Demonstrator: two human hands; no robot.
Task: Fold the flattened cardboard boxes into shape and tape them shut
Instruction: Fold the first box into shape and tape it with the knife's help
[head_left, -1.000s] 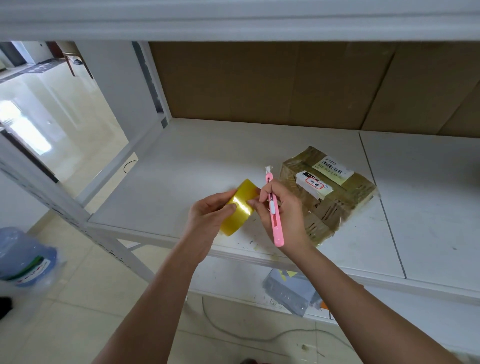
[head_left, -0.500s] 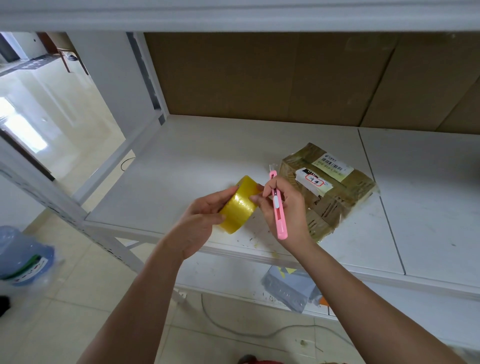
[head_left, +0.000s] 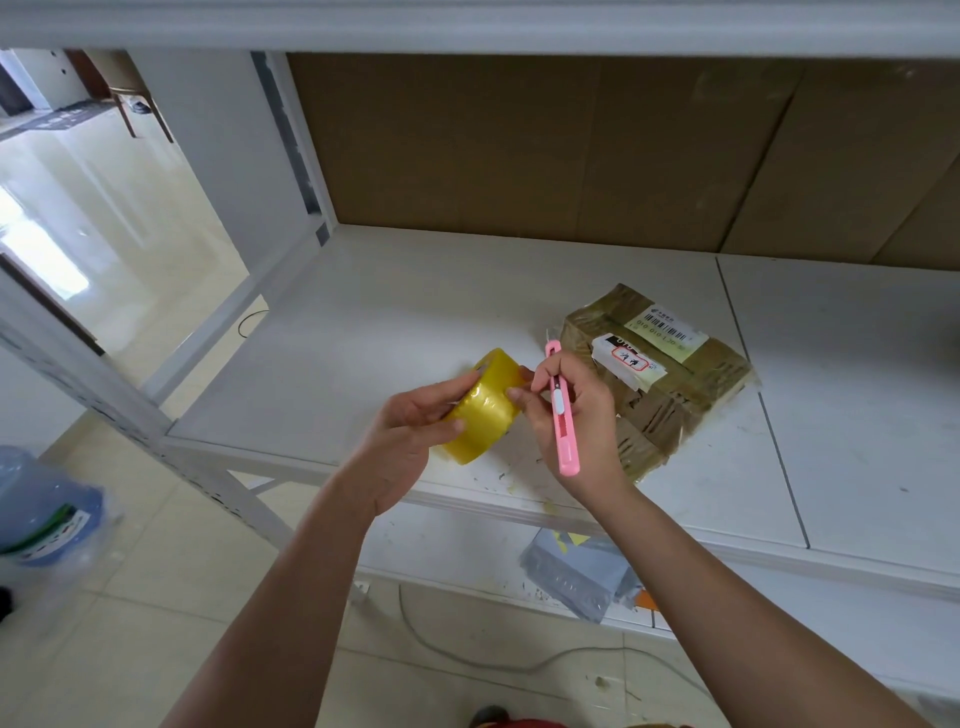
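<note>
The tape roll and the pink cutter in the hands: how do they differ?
The tape roll is yellow, round and see-through; the cutter is pink, long and slim. The roll sits in the left hand, with the right hand fingertips touching it; the cutter is gripped by the right hand alone. Both are held above the shelf edge.

— We can't see the near-left corner of the box; the right hand covers it.

— Nor the cutter blade: too small for us to tell whether it's out.

— The left hand hides part of the tape. We can't find its loose end.

— The bottle at our left is blurred and cut by the edge. The bag below the shelf is partly hidden.
</note>
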